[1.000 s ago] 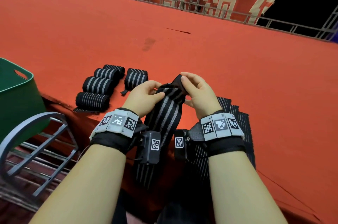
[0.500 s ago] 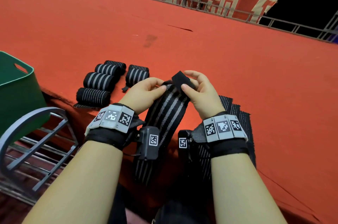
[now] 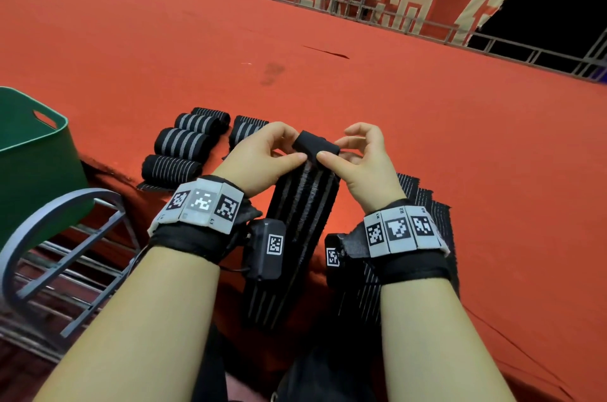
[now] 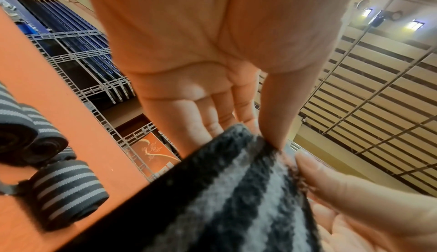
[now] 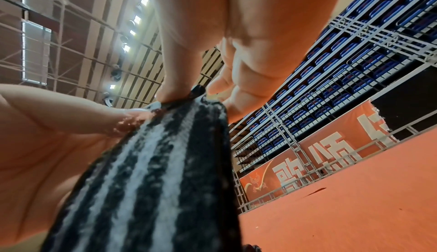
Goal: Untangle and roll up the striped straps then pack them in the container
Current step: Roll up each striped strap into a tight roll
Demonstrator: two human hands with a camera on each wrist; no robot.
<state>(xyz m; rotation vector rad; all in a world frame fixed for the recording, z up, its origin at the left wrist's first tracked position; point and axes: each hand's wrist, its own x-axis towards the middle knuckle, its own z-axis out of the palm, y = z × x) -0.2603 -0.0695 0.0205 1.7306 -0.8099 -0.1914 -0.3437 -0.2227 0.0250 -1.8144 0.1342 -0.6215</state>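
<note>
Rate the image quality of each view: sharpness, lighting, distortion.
Head view: sharp, evenly lit, wide-angle bend at the railing; left hand and right hand pinch the striped strap clearly. Left wrist view: palm and strap soft, ceiling lights flare. Right wrist view: strap blurred close up, background sharper.

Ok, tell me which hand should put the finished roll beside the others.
Left, probably. The left hand pinches the strap on the side nearest the finished rolls; the right hand would have to cross over.

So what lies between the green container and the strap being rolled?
In the head view, five finished rolls on the red surface lie between the green container and the strap.
</note>
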